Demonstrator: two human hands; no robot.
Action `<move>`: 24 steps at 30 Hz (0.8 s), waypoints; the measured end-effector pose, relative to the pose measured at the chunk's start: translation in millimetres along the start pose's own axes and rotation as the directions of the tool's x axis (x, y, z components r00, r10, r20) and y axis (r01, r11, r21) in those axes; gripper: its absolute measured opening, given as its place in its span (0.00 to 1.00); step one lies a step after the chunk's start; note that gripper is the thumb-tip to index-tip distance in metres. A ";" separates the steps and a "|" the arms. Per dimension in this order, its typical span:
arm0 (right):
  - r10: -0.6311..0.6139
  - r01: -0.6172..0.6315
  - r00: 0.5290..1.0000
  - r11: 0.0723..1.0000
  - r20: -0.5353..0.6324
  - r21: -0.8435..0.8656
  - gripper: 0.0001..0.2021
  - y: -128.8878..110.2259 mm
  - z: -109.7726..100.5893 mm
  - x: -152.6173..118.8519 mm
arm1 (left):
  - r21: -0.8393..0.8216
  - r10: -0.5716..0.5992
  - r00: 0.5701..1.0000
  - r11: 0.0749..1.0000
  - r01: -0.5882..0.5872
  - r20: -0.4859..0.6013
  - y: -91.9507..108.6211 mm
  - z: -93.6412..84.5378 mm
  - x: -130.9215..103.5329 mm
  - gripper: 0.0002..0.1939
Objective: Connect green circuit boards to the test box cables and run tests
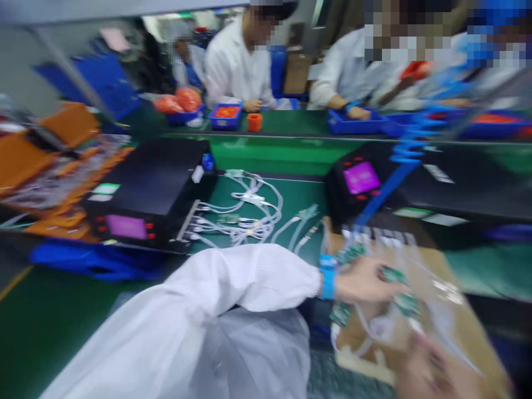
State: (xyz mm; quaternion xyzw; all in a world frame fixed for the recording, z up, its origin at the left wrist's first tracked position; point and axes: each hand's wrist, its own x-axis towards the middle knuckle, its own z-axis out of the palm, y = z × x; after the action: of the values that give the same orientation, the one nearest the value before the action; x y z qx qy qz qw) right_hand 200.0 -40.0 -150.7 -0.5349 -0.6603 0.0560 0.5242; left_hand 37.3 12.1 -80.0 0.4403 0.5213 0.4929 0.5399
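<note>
My left hand (369, 280), with a blue band at its wrist, reaches across to the right and is closed on a small green circuit board (393, 274). Close by at the lower right is my right hand (436, 366), blurred, its fingers at the white plug of a cable (415, 327). That plug meets another green board (406, 304). Under both hands lies a tan board (449, 271) with white cables across it. One more green board (341, 313) is below my left wrist.
Two black test boxes (149, 172) (477, 188) with purple screens flank white cables (249, 227) on the green mat. A coiled blue hose (415, 133) hangs at the right. People in white coats sit behind blue bins (225, 123). Orange trays (25, 160) stand left.
</note>
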 end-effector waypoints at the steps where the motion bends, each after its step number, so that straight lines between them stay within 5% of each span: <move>1: -0.045 0.045 0.999 0.998 -0.003 -0.054 0.17 -0.2 -11.3 -2.1 | -0.013 -0.037 0.999 0.999 0.037 -0.012 5.0 -2.5 -3.7 0.09; 4: -0.058 0.067 0.996 0.987 0.065 -0.149 0.18 -2.0 -28.4 -5.0 | -0.079 -0.066 0.996 0.995 0.062 -0.053 11.3 -8.4 -4.3 0.12; 7: 0.058 -0.120 0.981 0.929 -0.183 -0.350 0.23 10.3 -41.1 -19.2 | -0.133 -0.030 0.998 0.990 0.037 0.055 8.1 -8.4 -0.1 0.12; 9: 0.206 -0.289 0.947 0.881 -0.245 -0.376 0.30 24.7 -54.3 -36.7 | -0.143 -0.002 0.995 0.990 0.017 0.102 7.2 -6.3 -0.3 0.14; 14: 0.565 -0.559 0.825 0.814 -0.009 -0.158 0.29 49.2 -80.2 -67.1 | -0.039 0.146 0.961 0.989 -0.141 0.233 15.6 -0.7 0.4 0.18; 19: 0.584 -0.611 0.788 0.780 0.195 0.138 0.23 36.8 -83.2 -57.1 | 0.093 0.166 0.939 0.975 -0.203 0.302 18.6 8.1 6.1 0.16; 24: 0.598 -0.603 0.785 0.682 0.159 0.413 0.19 18.5 -77.8 -19.6 | 0.027 0.105 0.956 0.993 -0.117 0.273 13.0 22.1 9.3 0.16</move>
State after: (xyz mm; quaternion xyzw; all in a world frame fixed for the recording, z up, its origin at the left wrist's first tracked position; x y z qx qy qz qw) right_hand 268.1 -85.0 -140.2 -0.5875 -0.4205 0.3759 0.5803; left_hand 58.1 23.9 -66.9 0.5436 0.4276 0.4461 0.5680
